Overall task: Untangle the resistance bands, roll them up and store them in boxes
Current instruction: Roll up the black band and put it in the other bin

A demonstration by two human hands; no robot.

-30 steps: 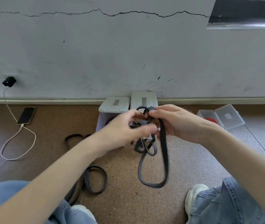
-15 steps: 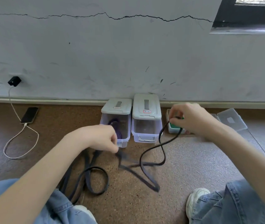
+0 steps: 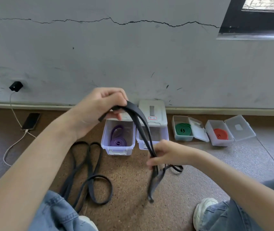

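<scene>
The left hand (image 3: 99, 107) is gripping the top of a black resistance band (image 3: 143, 129) with curled fingers, while the right hand (image 3: 164, 154) is pinching its doubled strands lower down, above the floor and in front of the open boxes. Judging by this, the band is being straightened for rolling; next it likely needs winding into a tight coil for the empty clear box (image 3: 159, 137), while more black bands (image 3: 89, 174) are lying tangled on the floor.

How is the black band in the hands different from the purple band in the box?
The black band hangs unrolled in long loose strands, while the purple band is rolled into a coil. The black band is held up between the left hand and right hand, but the purple band lies stored in an open box. Their colours also differ. Both are flat resistance bands.
</scene>
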